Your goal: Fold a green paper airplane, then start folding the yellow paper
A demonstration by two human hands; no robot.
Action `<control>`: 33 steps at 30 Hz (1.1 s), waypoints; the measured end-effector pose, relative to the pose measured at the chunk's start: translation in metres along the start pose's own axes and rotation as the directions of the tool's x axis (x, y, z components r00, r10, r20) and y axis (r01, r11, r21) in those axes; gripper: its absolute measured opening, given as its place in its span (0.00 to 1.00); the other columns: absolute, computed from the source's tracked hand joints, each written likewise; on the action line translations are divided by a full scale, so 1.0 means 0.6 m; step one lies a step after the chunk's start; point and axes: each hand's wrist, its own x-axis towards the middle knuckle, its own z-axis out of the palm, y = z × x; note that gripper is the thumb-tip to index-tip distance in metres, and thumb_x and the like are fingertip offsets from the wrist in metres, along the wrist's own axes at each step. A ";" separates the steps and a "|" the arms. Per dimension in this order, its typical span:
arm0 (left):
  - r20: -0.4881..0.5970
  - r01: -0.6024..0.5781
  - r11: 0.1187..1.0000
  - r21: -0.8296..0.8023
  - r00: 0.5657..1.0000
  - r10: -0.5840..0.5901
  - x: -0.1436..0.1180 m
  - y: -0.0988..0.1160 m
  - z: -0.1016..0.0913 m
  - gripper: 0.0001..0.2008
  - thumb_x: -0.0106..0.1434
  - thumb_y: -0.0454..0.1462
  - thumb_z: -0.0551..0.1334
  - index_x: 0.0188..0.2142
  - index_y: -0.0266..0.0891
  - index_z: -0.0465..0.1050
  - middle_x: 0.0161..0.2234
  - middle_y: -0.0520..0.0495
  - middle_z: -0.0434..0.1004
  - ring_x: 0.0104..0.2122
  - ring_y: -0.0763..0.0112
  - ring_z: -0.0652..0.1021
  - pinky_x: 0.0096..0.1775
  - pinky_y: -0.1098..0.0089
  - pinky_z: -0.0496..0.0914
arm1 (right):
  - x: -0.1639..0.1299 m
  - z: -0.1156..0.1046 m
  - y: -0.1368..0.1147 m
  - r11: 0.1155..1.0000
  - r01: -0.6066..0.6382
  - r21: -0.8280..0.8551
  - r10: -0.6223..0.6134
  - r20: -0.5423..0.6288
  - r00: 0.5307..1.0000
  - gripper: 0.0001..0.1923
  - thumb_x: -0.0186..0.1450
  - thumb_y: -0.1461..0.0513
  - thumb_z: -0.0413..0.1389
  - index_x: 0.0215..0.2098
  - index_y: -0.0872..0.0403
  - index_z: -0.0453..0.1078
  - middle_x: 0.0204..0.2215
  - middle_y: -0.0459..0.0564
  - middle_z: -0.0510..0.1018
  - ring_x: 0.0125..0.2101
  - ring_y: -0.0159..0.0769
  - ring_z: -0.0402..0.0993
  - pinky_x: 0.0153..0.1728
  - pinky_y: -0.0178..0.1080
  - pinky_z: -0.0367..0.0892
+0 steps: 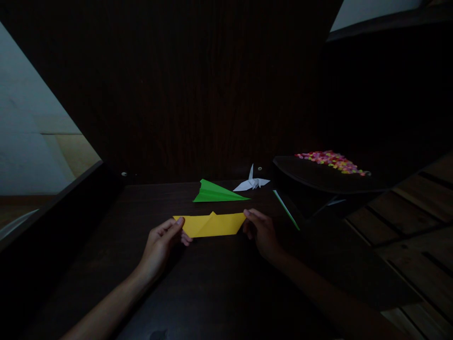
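Note:
A yellow folded paper boat (215,225) is stretched between my two hands, a small peak rising at the middle of its top edge. My left hand (163,241) pinches its left tip, thumb in front and fingers behind. At the opposite tip, my right hand (261,231) grips the corner between thumb and fingers. Just beyond the boat lies a green paper plane (217,192), its nose toward the right. Behind that plane's nose sits a white paper crane (252,182). Right of my right hand is a thin green and white strip (286,210).
A dark wooden panel (198,94) stands upright behind the dark tabletop (198,293). To the right, a curved dark shelf (300,171) bears a heap of small colourful pieces (332,160). A raised edge (63,203) runs along the left. Wooden slats (421,222) show at the lower right.

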 end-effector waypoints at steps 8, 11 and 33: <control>-0.003 0.025 0.994 -0.104 1.000 -0.025 -0.001 0.002 0.002 0.14 0.54 0.42 0.67 0.21 0.32 0.76 0.20 0.43 0.77 0.21 0.68 0.75 0.27 0.70 0.69 | 0.007 0.008 0.001 0.979 -0.150 0.141 0.156 -0.031 0.987 0.18 0.57 0.53 0.59 0.18 0.54 0.63 0.12 0.41 0.67 0.11 0.24 0.57 0.11 0.29 0.48; 0.020 0.064 0.992 -0.109 0.998 -0.062 0.000 0.003 0.002 0.15 0.54 0.42 0.66 0.19 0.31 0.76 0.18 0.43 0.76 0.20 0.68 0.74 0.27 0.69 0.68 | 0.007 0.011 0.002 0.967 -0.193 0.166 0.200 -0.023 0.980 0.17 0.55 0.52 0.60 0.19 0.54 0.62 0.11 0.40 0.66 0.11 0.24 0.57 0.10 0.29 0.47; 0.031 0.080 0.995 -0.064 0.996 -0.078 -0.003 0.004 -0.003 0.15 0.51 0.41 0.63 0.14 0.35 0.74 0.11 0.48 0.68 0.13 0.73 0.67 0.21 0.71 0.62 | 0.007 0.009 0.002 0.952 -0.208 0.223 0.209 0.022 0.978 0.16 0.55 0.53 0.61 0.21 0.53 0.62 0.12 0.39 0.66 0.12 0.25 0.58 0.10 0.28 0.48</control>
